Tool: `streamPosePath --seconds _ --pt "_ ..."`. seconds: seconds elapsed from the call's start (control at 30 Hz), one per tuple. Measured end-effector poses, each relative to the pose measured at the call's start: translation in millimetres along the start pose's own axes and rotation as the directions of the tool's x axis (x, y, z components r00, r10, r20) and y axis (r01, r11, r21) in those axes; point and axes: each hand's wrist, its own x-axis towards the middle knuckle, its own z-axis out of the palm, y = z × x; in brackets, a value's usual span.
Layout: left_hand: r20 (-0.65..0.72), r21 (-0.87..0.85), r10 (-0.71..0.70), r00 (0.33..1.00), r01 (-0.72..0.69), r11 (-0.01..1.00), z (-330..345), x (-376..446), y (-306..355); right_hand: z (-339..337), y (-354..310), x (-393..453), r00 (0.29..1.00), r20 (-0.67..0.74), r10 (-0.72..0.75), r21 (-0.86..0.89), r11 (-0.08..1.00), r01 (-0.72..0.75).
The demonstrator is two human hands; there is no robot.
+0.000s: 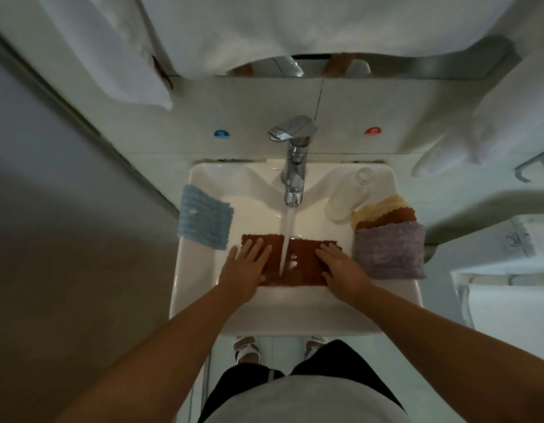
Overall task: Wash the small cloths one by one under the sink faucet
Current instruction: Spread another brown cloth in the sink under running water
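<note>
A brown cloth [298, 264] is spread flat over the basin of the white sink [203, 178]. Water runs from the chrome faucet [293, 166] and lands on its middle. My left hand [244, 267] lies flat on the cloth's left part with fingers straight. My right hand [344, 270] lies flat on its right part, fingers straight too. A light blue cloth [205, 219] hangs over the sink's left rim. On the right rim sits a stack of cloths: a purple one [389, 251] in front, a brown one [395, 216] and a cream one [377, 206] behind.
A clear empty glass bottle [350, 193] lies on the sink's back right corner beside the stack. White towels [112, 56] hang above on the left and at the right [478, 141]. A blue sticker [221, 134] and a red sticker [372, 131] flank the faucet.
</note>
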Motion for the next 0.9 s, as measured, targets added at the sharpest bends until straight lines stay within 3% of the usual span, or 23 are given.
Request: streamPosePath --seconds 0.4,0.67,0.9 --pt "0.181 0.211 -0.138 0.974 0.098 0.973 -4.9 -30.5 -29.0 22.3 -15.3 11.5 0.985 0.045 -0.165 -0.074 0.983 0.168" --pt "0.130 0.038 0.097 0.987 -0.102 0.994 -2.2 -16.9 -4.7 -9.9 11.8 -17.1 0.980 0.195 0.040 -0.283 0.959 0.017" --pt "0.116 0.031 0.019 0.993 -0.023 0.999 2.8 -9.6 12.8 -14.0 24.5 -27.8 0.981 0.183 0.061 -0.305 0.952 -0.002"
